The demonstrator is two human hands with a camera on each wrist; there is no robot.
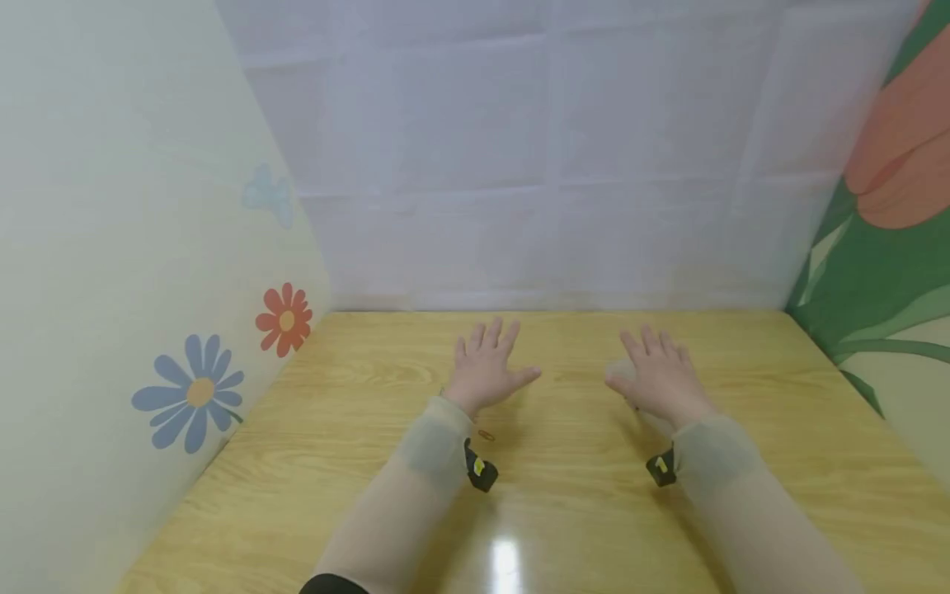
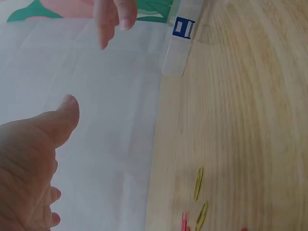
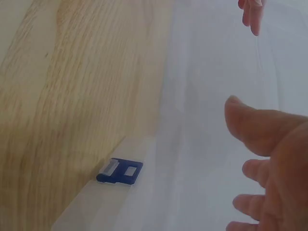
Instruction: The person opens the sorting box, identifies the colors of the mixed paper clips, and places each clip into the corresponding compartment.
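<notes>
two hands hover open over a pale wooden surface [image 1: 579, 495], fingers spread and relaxed, holding nothing. the left hand [image 1: 486, 367] and right hand [image 1: 656, 371] hang side by side, palms down, with a bare strip of wood between their thumbs. several small paper clips, yellow ones [image 2: 198, 183] and at least one pink [image 2: 185, 222], lie scattered on the wood under and just behind the left hand; one clip [image 1: 486, 435] shows near that wrist in the head view. under the right hand, partly hidden by it, sits a small clear plastic case [image 2: 179, 48] with a blue clasp [image 3: 120, 172]; whether it is open or closed cannot be told. a white cloth backdrop [image 1: 519, 165] rises beyond the fingertips, a panel printed with flowers [image 1: 196, 392] stands out to the left of the left hand, and a tulip print [image 1: 898, 165] to the right of the right hand.

judging from this, the clips are thin and flat, so a fingertip pinch at one end, or a slide toward the palm first, would likely lift them most cleanly, while the right hand steadies the light case so that it does not skid.
</notes>
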